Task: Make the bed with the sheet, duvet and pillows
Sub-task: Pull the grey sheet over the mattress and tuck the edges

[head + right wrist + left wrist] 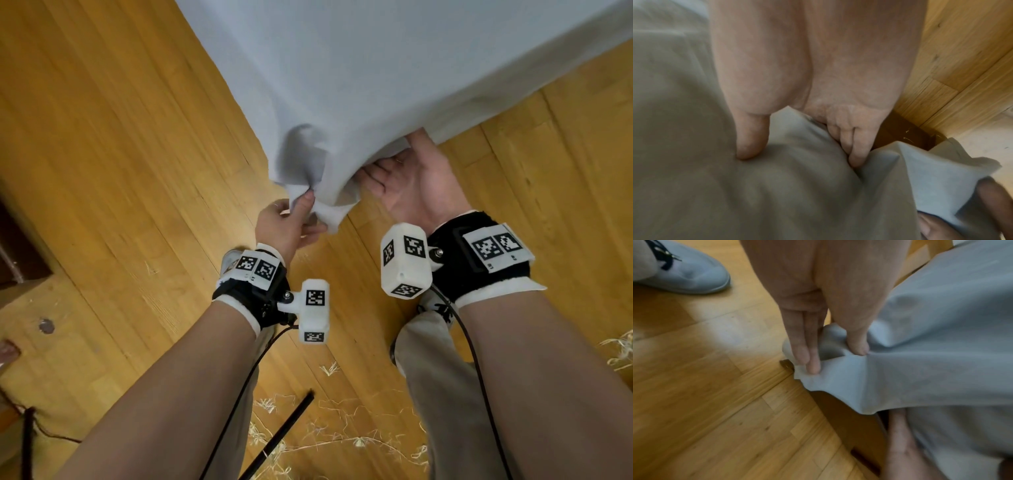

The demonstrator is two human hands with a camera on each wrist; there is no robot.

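This looks like a bedroom in a home. A bed corner draped in a pale grey sheet (394, 68) stands on a honey-coloured wooden plank floor (120, 154), with a dark wooden furniture edge (20, 246) nearby and loose straw-like fibres (342, 442) scattered across the boards.
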